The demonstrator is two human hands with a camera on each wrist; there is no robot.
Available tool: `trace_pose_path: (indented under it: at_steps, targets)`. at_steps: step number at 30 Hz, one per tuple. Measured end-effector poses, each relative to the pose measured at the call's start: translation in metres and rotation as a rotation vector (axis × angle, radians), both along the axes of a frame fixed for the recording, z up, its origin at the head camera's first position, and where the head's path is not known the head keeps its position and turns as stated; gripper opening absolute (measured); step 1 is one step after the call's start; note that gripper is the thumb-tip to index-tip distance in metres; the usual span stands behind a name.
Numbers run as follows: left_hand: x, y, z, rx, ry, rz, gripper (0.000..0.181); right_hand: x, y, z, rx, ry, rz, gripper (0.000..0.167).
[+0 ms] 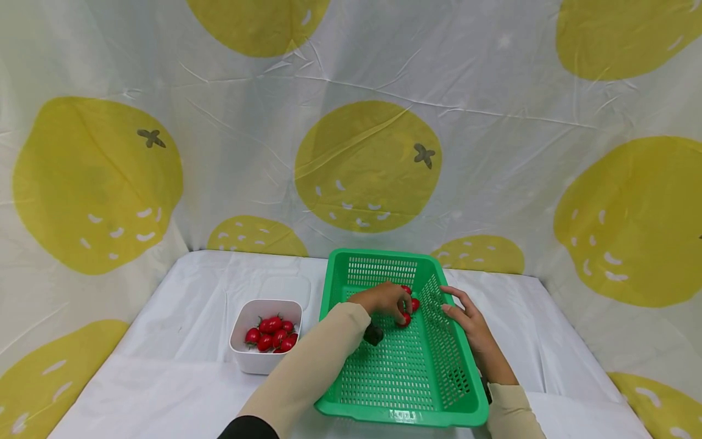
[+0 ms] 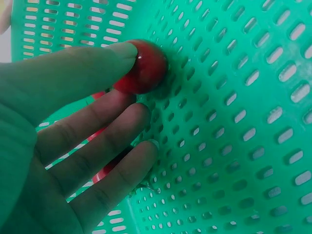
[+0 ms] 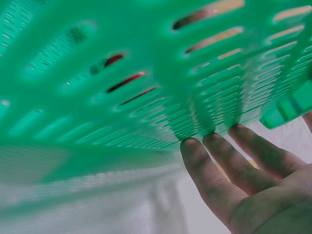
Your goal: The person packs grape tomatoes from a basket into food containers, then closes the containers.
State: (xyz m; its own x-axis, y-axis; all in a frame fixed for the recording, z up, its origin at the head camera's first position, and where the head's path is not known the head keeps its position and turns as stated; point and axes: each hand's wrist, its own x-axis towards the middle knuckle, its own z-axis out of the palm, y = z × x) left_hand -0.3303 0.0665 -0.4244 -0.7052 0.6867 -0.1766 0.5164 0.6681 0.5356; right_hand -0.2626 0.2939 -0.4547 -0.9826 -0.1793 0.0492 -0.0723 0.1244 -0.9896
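Observation:
Inside the green perforated basket (image 1: 400, 416), my left hand (image 1: 386, 300) pinches a red cherry tomato (image 2: 146, 68) between thumb and forefinger. The other three fingers of that hand are extended. Close by, more cherry tomatoes (image 1: 415, 303) lie on the basket floor, partly hidden by the fingers in the left wrist view. My right hand (image 1: 471, 323) holds the basket's right side, thumb and one finger over the rim. Three of its fingertips (image 3: 192, 148) touch the slotted wall from outside in the right wrist view.
Left of the basket, a white square container (image 1: 258, 363) holds several cherry tomatoes. Behind it lies a translucent lid (image 1: 285, 288). A white cloth (image 1: 186, 341) covers the table, and a lemon-patterned sheet (image 1: 236, 146) hangs around the back and sides.

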Motion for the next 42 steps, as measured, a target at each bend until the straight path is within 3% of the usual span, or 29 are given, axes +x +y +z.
trace_pose_path:
  at_steps: [13, 23, 34, 40, 42]
  targets:
    - [0.0027, 0.0021, 0.0003, -0.043, -0.019, 0.019, 0.015, 0.0010, -0.0016, 0.0016, -0.001, -0.006, -0.007, 0.049]
    - [0.0047, 0.0003, -0.0002, -0.075, -0.063, -0.017, 0.019, 0.0007, 0.0000, -0.0010, 0.001, -0.003, -0.005, 0.048]
    - [0.0064, -0.0004, 0.0027, -0.011, -0.181, 0.025, 0.025, 0.0005, -0.0002, 0.0021, -0.003, 0.014, -0.011, 0.049]
    - [0.0055, -0.0002, 0.0005, -0.004, -0.210, 0.028, 0.025, 0.0010, 0.0003, 0.0011, -0.029, -0.015, 0.004, 0.049]
    - [0.0045, -0.0001, 0.0008, -0.013, -0.192, 0.016, 0.026, 0.0007, 0.0002, 0.0013, -0.027, -0.013, 0.001, 0.049]
